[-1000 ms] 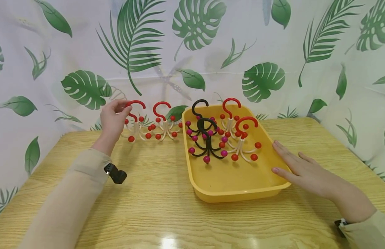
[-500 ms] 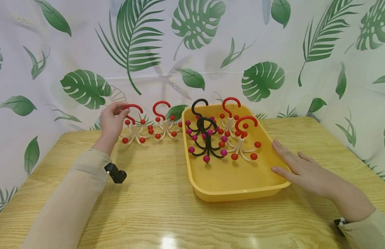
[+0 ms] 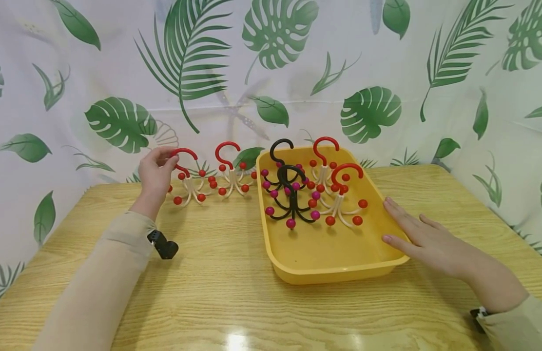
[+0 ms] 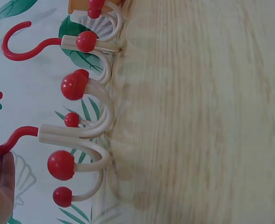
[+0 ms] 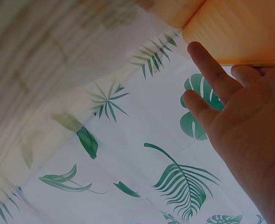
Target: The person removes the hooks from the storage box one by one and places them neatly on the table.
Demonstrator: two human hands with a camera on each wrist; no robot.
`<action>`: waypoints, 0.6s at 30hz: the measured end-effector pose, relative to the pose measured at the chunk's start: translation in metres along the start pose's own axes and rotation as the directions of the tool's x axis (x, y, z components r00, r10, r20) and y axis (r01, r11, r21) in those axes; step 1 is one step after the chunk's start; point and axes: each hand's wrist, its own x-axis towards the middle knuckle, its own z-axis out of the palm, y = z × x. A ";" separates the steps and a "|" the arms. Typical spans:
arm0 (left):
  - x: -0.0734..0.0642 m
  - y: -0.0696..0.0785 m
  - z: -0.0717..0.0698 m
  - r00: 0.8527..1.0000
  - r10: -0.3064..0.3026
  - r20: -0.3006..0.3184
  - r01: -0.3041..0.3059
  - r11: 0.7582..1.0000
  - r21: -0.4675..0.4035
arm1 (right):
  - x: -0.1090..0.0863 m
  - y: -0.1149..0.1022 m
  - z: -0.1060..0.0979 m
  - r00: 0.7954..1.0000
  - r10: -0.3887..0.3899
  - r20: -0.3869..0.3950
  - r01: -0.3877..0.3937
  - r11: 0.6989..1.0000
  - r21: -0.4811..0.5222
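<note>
My left hand (image 3: 156, 173) pinches the red hook of an upright octopus-style hanger (image 3: 189, 185), whose white curved arms end in red balls. In the left wrist view this hanger's arms (image 4: 65, 134) stand right at the table surface. A matching red-and-white hanger (image 3: 231, 179) stands close on its right, free of any hand. With fingers extended, my right hand (image 3: 433, 248) rests against the right rim of a yellow tray (image 3: 341, 274). Two black hangers with magenta balls, a front one (image 3: 293, 202) and a back one (image 3: 277, 156), stand inside it.
Beside the black ones in the tray are two more red-hooked hangers, one in front (image 3: 339, 204) and one behind (image 3: 324, 168). The wooden table (image 3: 201, 292) ends at a leaf-patterned cloth (image 3: 297, 58) hanging behind it.
My left hand has brought the pinched hanger slightly left and nearer, and its hook and balls have turned a little. The right hand and tray have stayed put.
</note>
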 end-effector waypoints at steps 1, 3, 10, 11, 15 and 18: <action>0.000 -0.001 0.000 1.000 -0.008 0.002 0.008 1.000 -0.005 | 0.000 0.000 0.000 1.000 0.001 0.000 -0.001 1.000 0.000; -0.001 -0.002 -0.001 1.000 -0.020 0.004 0.020 1.000 -0.011 | 0.000 0.000 0.000 1.000 0.001 -0.002 -0.001 1.000 0.000; 0.000 0.001 -0.001 0.997 0.070 0.012 -0.070 0.997 0.038 | 0.001 0.000 0.000 1.000 0.001 -0.005 -0.001 1.000 -0.010; 0.000 0.003 -0.001 0.995 0.095 0.019 -0.097 0.993 0.066 | 0.000 0.001 -0.001 1.000 -0.001 -0.005 0.001 1.000 -0.011; -0.003 0.014 0.004 0.972 0.226 0.067 -0.235 0.953 0.192 | 0.000 0.001 0.000 1.000 -0.001 -0.003 0.001 1.000 -0.007; -0.008 0.025 0.012 0.945 0.315 0.091 -0.328 0.914 0.240 | 0.000 0.000 0.000 1.000 0.006 -0.002 -0.006 1.000 -0.001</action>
